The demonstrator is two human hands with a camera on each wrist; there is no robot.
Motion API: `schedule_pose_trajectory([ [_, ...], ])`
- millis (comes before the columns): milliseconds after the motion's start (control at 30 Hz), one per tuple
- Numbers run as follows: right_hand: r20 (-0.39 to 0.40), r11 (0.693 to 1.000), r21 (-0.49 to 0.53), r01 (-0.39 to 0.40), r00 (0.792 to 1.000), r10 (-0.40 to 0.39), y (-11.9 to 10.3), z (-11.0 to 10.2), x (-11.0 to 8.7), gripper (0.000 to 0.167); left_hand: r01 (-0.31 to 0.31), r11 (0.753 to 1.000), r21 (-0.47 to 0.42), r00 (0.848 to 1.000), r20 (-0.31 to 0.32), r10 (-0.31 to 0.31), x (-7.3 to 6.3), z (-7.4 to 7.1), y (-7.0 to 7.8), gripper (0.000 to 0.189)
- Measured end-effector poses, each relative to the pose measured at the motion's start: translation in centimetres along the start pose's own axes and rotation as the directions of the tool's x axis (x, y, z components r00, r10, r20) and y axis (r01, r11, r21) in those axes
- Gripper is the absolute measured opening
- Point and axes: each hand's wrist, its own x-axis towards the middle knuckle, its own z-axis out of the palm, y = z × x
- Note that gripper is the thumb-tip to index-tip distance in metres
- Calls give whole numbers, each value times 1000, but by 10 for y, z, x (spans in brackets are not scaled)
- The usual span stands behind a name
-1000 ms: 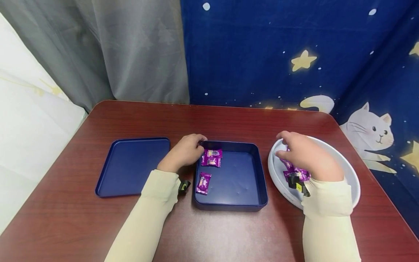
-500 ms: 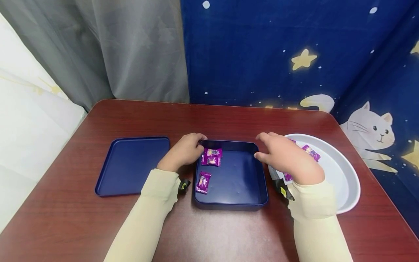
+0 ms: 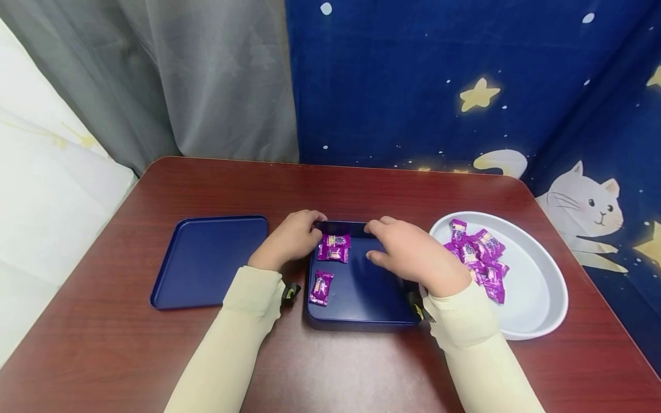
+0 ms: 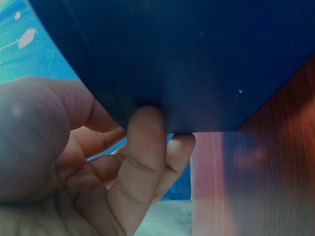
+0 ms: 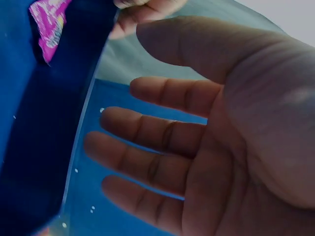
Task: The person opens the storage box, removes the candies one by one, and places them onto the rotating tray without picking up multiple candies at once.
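Observation:
A dark blue rectangular box (image 3: 361, 301) stands in the middle of the table. Inside it, purple wrapped candies (image 3: 334, 248) lie by the far left corner and one more candy (image 3: 321, 288) sits nearer the front left. My left hand (image 3: 291, 238) grips the box at that far left corner; in the left wrist view its fingers (image 4: 146, 147) bend against the wall. Over the right part of the box hovers my right hand (image 3: 415, 252). Its palm and spread fingers (image 5: 152, 130) hold nothing in the right wrist view.
A white oval dish (image 3: 534, 304) at the right bears a heap of purple candies (image 3: 477, 258). To the left lies a flat dark blue lid (image 3: 217, 264). Behind the table (image 3: 361, 189) hang a grey curtain (image 3: 222, 80) and a blue star-patterned curtain (image 3: 392, 80).
My right hand has moved left from over the white dish to over the box, uncovering the candy heap. My left hand has stayed at the box corner.

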Motion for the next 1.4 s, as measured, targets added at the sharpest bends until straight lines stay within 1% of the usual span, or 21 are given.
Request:
schedule_pose_trajectory([
  [200, 11, 1000, -11, 26, 1000, -26, -8, 10, 9, 46, -4, 1000, 3, 1000, -1, 4, 1, 0, -2, 35],
  [467, 53, 993, -64, 100, 994, -96, -17, 23, 18, 41, -2, 1000, -3, 1000, -4, 2, 1, 0, -2, 34],
  [667, 81, 990, -60, 130, 989, -125, -23, 32, 23, 44, -15, 1000, 5, 1000, 2, 15, 2, 0, 0, 34],
  [733, 84, 988, -54, 147, 986, -142, -25, 34, 27, 38, -17, 1000, 0, 1000, 8, 17, 2, 1, 0, 34],
  [833, 72, 979, -52, 195, 979, -192, -26, 37, 35, 25, -7, 1000, -2, 1000, 8, 7, 2, 0, 1, 34],
  [900, 71, 972, -61, 225, 973, -221, -27, 39, 40, 19, -6, 1000, -2, 1000, 9, 6, 2, -1, 1, 34],
  [1133, 100, 953, -112, 280, 958, -270, -25, 48, 53, 19, -23, 999, -23, 999, 32, 24, 3, -3, -2, 37],
  [1233, 97, 946, -108, 306, 950, -296, -25, 50, 58, 19, -20, 999, -27, 999, 27, 21, 2, -4, -4, 37],
  [1400, 127, 952, -68, 300, 949, -290, -23, 52, 60, 16, -22, 999, -27, 1000, 16, 22, 2, -3, -4, 37],
])
